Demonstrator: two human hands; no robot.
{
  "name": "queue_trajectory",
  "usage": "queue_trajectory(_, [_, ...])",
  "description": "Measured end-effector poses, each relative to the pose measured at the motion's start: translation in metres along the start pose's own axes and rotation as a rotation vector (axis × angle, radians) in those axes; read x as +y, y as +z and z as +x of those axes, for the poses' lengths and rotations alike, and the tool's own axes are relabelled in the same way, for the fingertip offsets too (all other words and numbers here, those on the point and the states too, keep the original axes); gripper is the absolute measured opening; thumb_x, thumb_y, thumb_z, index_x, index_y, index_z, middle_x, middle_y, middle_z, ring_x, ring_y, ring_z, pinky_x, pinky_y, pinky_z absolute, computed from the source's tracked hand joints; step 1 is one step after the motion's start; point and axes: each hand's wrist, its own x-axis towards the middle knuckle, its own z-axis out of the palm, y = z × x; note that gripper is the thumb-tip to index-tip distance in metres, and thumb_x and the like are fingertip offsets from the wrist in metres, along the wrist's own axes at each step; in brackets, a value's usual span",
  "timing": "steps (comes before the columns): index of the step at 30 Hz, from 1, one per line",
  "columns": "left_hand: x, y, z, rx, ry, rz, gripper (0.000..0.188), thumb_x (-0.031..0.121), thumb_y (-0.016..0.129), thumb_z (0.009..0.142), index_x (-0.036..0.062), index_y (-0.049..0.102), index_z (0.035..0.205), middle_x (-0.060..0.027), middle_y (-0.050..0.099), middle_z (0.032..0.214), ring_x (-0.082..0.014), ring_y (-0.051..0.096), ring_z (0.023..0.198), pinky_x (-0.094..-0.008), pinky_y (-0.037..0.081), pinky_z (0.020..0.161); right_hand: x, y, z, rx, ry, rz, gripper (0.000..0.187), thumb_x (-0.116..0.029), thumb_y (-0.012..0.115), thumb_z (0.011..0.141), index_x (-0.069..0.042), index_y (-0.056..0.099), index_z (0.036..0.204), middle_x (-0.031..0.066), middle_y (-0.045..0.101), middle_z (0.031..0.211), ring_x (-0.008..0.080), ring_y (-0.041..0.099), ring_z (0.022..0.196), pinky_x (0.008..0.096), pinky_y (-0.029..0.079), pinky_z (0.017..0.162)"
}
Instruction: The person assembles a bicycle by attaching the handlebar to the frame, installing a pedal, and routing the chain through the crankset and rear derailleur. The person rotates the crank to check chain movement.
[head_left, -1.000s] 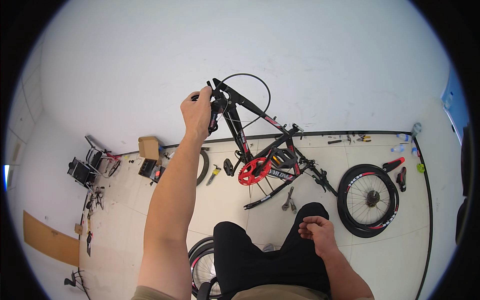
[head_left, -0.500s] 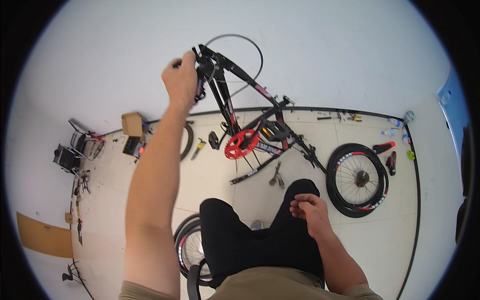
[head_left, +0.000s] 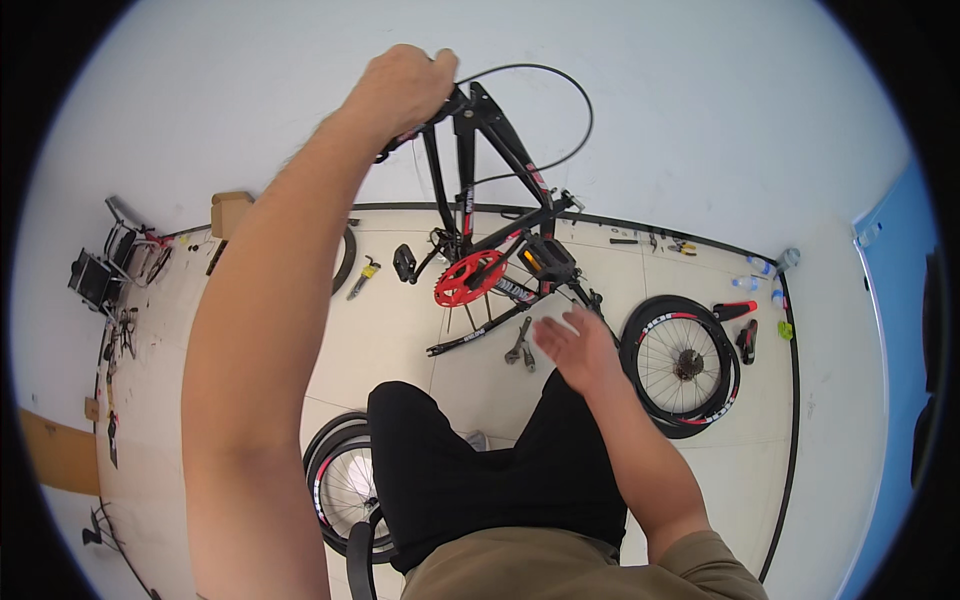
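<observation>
A black bicycle frame (head_left: 466, 165) with red and white markings stands tilted in front of me, against the white wall. My left hand (head_left: 403, 92), arm stretched far forward, has its fingers closed around the frame's upper left end; the exact part in its grasp is hidden. From there a black cable (head_left: 590, 115) loops out to the right. Lower down are a red chainring (head_left: 470, 279) and a black pedal (head_left: 548, 258) with an orange reflector. Over my right knee, just below that pedal, my right hand (head_left: 575, 350) hovers with fingers apart, holding nothing.
A bicycle wheel (head_left: 690, 365) lies on the floor at right, more wheels (head_left: 325, 465) at lower left. Wrenches (head_left: 518, 345) lie beneath the frame, a yellow tool (head_left: 365, 277) left of it. Along the wall are a hammer (head_left: 633, 241), pliers (head_left: 683, 248) and a cardboard box (head_left: 231, 212).
My left hand has moved up and right in the picture, with the frame's upper end. My right hand has risen from the knee toward the frame, and its fingers have spread.
</observation>
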Motion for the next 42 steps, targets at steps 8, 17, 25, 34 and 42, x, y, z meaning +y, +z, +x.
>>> queue_trajectory(8, [-0.018,0.013,0.011,0.109,0.099,0.024,0.047,0.033,0.042,0.097,-0.0085,0.062,0.088,-0.0294,0.064,0.077,-0.0445,0.064,0.075,-0.0506,0.052,0.082,-0.02,0.06,0.076,-0.072,-0.104,0.118,0.038,-0.023,0.046,0.103,0.003,0.052,0.13,0.0217,0.057,0.129,0.0356,0.059,0.117,0.051,0.052,0.095])
queue_trajectory(17, [-0.011,-0.004,-0.002,-0.039,-0.033,-0.085,0.045,0.035,0.046,0.093,-0.0029,0.07,0.092,-0.0216,0.073,0.093,-0.0328,0.07,0.09,-0.0469,0.054,0.085,0.157,-0.001,-0.017,-0.994,-0.581,-1.728,0.029,-0.011,0.061,0.087,0.001,0.072,0.111,0.0217,0.072,0.11,0.0413,0.067,0.107,0.0441,0.052,0.097])
queue_trajectory(25, [-0.02,0.009,0.013,0.112,0.083,0.082,0.049,0.031,0.042,0.098,-0.0135,0.064,0.099,-0.0417,0.061,0.108,-0.047,0.065,0.101,-0.0526,0.051,0.092,0.091,-0.057,-0.075,-0.407,-0.238,-1.276,0.026,0.0,0.054,0.093,0.003,0.071,0.113,0.0119,0.076,0.104,0.0175,0.071,0.097,0.031,0.054,0.09])
queue_trajectory(34, [-0.037,0.014,0.029,0.18,0.269,0.304,0.05,0.034,0.047,0.098,-0.0102,0.063,0.083,-0.0253,0.066,0.075,-0.0344,0.067,0.07,-0.0473,0.055,0.069,0.073,-0.077,-0.132,-0.283,-0.078,-0.831,0.023,0.004,0.053,0.096,0.003,0.069,0.113,0.0113,0.073,0.107,0.0182,0.07,0.097,0.0313,0.056,0.089])
queue_trajectory(42, [-0.003,0.004,0.002,0.111,-0.148,-0.083,0.048,0.039,0.052,0.09,-0.0056,0.063,0.075,-0.0178,0.063,0.065,-0.0246,0.062,0.052,-0.0393,0.051,0.053,0.052,-0.078,-0.13,-0.185,0.176,-0.484,0.019,-0.002,0.056,0.095,0.001,0.069,0.109,0.011,0.073,0.103,0.019,0.071,0.091,0.0331,0.057,0.082])
